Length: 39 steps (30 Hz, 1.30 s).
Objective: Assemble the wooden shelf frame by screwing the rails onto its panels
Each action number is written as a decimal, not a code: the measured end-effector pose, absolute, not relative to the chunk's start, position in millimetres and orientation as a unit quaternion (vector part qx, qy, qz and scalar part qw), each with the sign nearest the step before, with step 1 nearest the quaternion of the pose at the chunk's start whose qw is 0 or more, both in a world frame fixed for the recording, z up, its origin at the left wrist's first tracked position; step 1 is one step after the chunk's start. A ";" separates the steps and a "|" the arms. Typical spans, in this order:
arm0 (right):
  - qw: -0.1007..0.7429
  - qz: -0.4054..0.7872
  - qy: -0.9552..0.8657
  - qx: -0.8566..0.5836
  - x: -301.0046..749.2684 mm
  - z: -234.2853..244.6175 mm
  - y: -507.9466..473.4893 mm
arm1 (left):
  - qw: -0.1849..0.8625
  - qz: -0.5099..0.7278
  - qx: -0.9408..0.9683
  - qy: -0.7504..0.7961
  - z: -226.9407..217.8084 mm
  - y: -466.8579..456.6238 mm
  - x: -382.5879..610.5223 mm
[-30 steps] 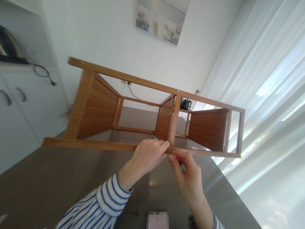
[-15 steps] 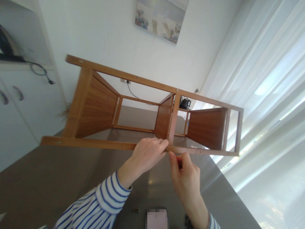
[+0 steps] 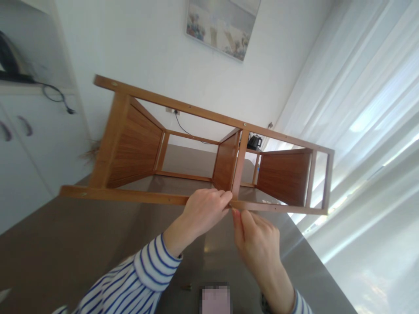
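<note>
A wooden shelf rack [image 3: 157,197] lies on its side on the grey table [image 3: 108,253], its panels standing between the long rails. My left hand [image 3: 206,209] is closed over the lower near rail, just left of the middle crosspiece [image 3: 240,163]. Just below that joint, my right hand [image 3: 257,237] is pinched, thumb and forefinger at the rail's underside. What those fingers hold, if anything, is hidden. A small brass-coloured piece, perhaps a screw [image 3: 187,287], lies on the tabletop below my left wrist.
A phone-like object [image 3: 215,301], its screen pixelated, lies at the near edge. Black kettle [image 3: 254,141] stands behind the rack. White cabinets [image 3: 24,152] are at left, with a loose plug cord [image 3: 54,97] above. Sheer curtains [image 3: 369,131] hang at right beyond the table's edge.
My right hand has turned at the wrist and shifted slightly right, fingertips staying by the joint. My left hand keeps its hold on the rail. The rack's left end appears slightly further right.
</note>
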State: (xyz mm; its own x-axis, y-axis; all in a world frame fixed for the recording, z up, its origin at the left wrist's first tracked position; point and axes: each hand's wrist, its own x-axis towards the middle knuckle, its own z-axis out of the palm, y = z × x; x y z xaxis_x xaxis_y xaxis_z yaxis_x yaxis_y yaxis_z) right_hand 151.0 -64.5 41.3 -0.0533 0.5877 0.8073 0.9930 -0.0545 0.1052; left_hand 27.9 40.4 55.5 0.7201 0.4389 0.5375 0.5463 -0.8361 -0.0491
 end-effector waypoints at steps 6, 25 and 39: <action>0.315 -0.243 -0.598 -0.696 141.2 35.3 -62.3 | 0.101 -0.269 -0.921 -0.265 55.5 40.4 27.5; 0.244 -0.311 -0.632 -0.666 148.0 44.9 -68.0 | 0.096 -0.260 -0.921 -0.274 54.0 40.2 27.9; 0.297 -0.226 -0.594 -0.713 139.6 36.8 -64.3 | 0.101 -0.262 -0.922 -0.267 53.7 41.4 28.1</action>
